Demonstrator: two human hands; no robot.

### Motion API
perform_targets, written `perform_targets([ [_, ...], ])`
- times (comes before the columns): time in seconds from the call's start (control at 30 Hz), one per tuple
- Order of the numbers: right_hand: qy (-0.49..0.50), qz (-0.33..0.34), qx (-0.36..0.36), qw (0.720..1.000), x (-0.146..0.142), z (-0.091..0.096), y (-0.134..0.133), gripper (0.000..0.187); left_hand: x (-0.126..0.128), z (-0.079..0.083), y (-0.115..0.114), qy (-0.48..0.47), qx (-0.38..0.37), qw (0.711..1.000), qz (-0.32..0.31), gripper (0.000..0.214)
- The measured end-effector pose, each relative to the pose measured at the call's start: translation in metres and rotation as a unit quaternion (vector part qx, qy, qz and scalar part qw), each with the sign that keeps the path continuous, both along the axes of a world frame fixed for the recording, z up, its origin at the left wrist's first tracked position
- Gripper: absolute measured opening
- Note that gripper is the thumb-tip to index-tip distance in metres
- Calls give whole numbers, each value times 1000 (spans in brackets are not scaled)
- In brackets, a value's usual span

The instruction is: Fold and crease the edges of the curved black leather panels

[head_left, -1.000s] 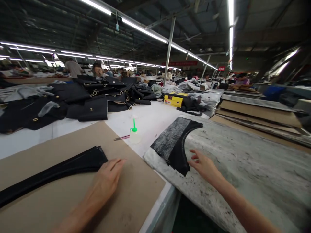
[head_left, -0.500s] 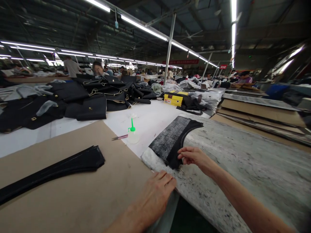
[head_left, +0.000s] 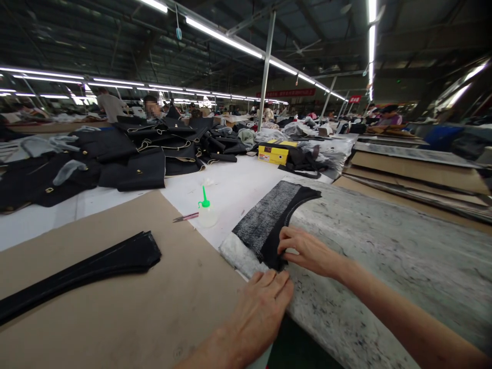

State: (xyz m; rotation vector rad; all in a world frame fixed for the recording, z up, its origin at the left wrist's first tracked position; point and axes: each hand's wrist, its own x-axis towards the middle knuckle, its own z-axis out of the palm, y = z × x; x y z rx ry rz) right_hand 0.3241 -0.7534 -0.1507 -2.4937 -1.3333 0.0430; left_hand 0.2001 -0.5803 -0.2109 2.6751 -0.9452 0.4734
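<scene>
A black fabric piece (head_left: pixel 274 220) with a grey, fuzzy-looking band and a curved right edge lies on the grey, stained board (head_left: pixel 384 246). My right hand (head_left: pixel 305 250) is at its lower right edge, thumb and forefinger pinched together on the fabric. Just below the lower corner, my left hand (head_left: pixel 265 302) lies palm down at the board's near edge, fingers laid out side by side. Its thumb and the undersides of its fingers are hidden. On the brown sheet to the left is a stack of long black strips (head_left: pixel 126 259) with flared ends.
A bottle with a green nozzle (head_left: pixel 205 202) stands near pink-handled snips (head_left: pixel 186 217). Black panels (head_left: pixel 142 169) are heaped at the back left. Behind the board are a yellow box (head_left: pixel 272 154) and stacked brown sheets (head_left: pixel 415 171). Other people work farther off.
My left hand has slid right and slightly up, nearer the fabric's lower corner. My right hand has shifted slightly left, its fingers closing on the fabric edge.
</scene>
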Motion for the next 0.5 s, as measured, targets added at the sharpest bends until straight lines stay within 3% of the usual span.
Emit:
perform_targets([
  [0.17,68,4,54,996,7,-5,-4,19,7,-7,-20,11,2,997,73,44],
  [0.33,103,-19,98,990,5,-9,-4,22,11,-15,-30,14,-8,995,95,46],
  [0.5,133,-118,214,960,19,-16,-5,28,14,-19,-31,15,-15,995,96,43],
])
